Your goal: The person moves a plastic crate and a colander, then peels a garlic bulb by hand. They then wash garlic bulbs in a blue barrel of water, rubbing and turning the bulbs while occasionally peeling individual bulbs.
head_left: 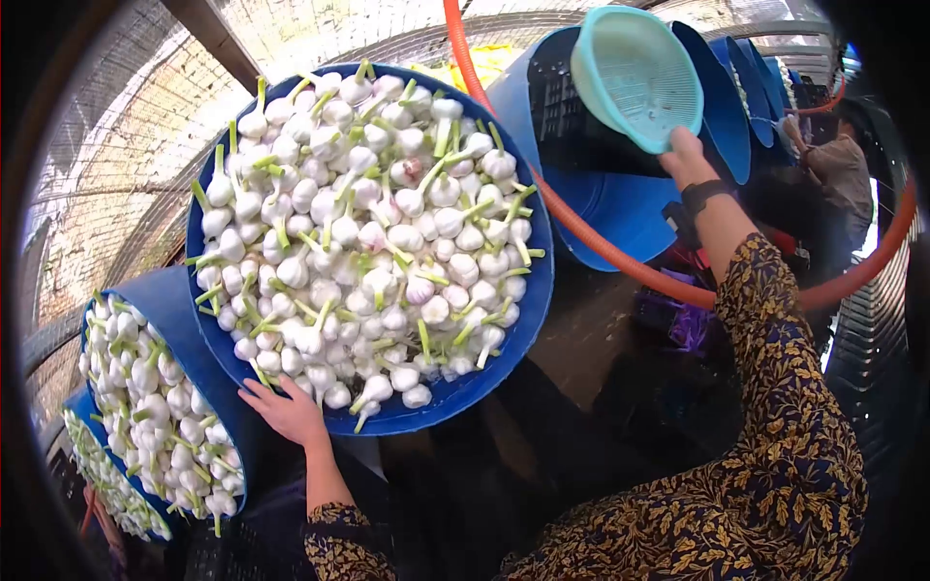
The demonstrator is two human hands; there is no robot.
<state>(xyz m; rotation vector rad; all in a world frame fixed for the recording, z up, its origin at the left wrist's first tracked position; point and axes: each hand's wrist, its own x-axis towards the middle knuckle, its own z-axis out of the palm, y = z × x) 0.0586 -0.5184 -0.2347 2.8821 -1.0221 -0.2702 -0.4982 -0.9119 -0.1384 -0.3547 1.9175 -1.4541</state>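
Note:
In my right hand point(685, 160), raised at the upper right, is the rim of a turquoise plastic colander point(635, 73). Its inside faces me, and no garlic shows in it. A large blue tub point(441, 412) in the middle is heaped with white garlic bulbs point(358, 232) on short green stems. My left hand point(291, 414) rests at the tub's near left rim, fingers stretched out beside the lowest bulbs. It holds nothing that I can see. My right wrist wears a dark band point(705, 197).
More blue tubs of garlic point(160, 416) stand at the left. An orange hose point(601, 242) loops across the right side. Behind it are a black crate point(560, 102) and other blue tubs point(717, 116). Another person point(841, 179) works at the far right. Mesh covers the back wall.

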